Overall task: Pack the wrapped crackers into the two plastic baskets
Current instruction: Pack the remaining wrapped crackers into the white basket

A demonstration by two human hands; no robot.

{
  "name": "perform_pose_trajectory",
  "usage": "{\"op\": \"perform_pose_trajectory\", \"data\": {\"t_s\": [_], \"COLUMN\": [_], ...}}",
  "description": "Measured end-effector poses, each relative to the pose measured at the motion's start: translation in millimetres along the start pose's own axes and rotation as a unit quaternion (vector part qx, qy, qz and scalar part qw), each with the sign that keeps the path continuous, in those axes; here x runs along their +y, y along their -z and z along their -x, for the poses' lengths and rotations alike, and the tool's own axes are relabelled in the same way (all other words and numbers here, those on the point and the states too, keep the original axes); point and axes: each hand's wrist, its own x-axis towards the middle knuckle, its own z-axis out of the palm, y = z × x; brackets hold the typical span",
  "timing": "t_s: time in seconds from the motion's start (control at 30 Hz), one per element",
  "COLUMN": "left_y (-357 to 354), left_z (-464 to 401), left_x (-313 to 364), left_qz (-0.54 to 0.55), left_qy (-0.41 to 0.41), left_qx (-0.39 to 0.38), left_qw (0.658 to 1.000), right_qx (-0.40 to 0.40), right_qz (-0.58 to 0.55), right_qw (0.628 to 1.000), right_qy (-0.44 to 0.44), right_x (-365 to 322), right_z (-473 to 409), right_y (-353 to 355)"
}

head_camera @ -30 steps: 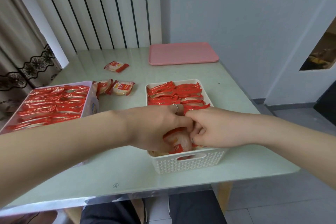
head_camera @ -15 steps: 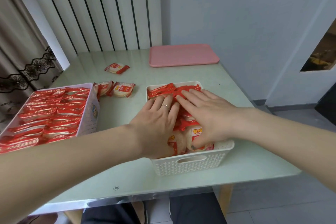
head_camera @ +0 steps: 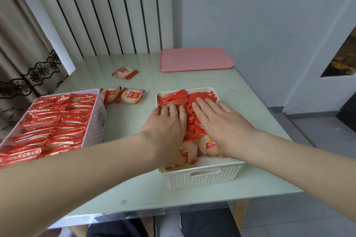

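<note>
A white woven plastic basket (head_camera: pixel 202 178) stands near the table's front edge, packed with red-wrapped crackers (head_camera: pixel 189 98). My left hand (head_camera: pixel 167 124), a ring on one finger, lies flat on the crackers in its left half. My right hand (head_camera: pixel 221 123) presses flat on the right half, fingers straight. Two crackers (head_camera: pixel 189 152) lie face up at the basket's near end. A pale pink basket (head_camera: pixel 94 121) at the left is full of rows of crackers. Loose crackers lie on the table: two (head_camera: pixel 123 96) beside the pink basket and one (head_camera: pixel 125 72) farther back.
A pink tray (head_camera: pixel 195 59) lies at the table's far right, against the wall. The glass-topped table (head_camera: pixel 134 184) ends close in front of me and to the right of the white basket. A curtain hangs at the far left.
One second ago both hands pinched a cracker at the white basket's near end. They let go, opened and moved forward to lie flat on the packed crackers.
</note>
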Motion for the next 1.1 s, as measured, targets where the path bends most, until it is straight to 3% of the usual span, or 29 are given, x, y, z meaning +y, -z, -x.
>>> {"op": "perform_pose_trajectory", "data": {"t_s": [0.57, 0.77, 0.9, 0.97, 1.1], "left_y": [-8, 1, 22, 37, 39], "left_z": [0, 4, 10, 10, -4], "left_x": [4, -5, -32, -61, -143], "left_qz": [0.004, 0.078, 0.196, 0.264, 0.322], "left_qy": [0.021, 0.010, -0.018, 0.002, 0.133], "left_qx": [-0.024, -0.079, -0.097, -0.097, -0.099], "left_qw": [0.999, 0.994, 0.976, 0.960, 0.932], "right_qx": [0.006, -0.075, -0.101, -0.089, -0.033], "right_qz": [0.037, -0.069, -0.161, -0.200, -0.263], "right_qw": [0.999, 0.995, 0.981, 0.976, 0.964], "right_qy": [0.003, 0.006, 0.024, 0.016, -0.014], "right_x": [2, 10, 18, 25, 31], "right_z": [-4, -3, -19, -30, -78], "right_y": [-4, 16, 50, 70, 102]}}
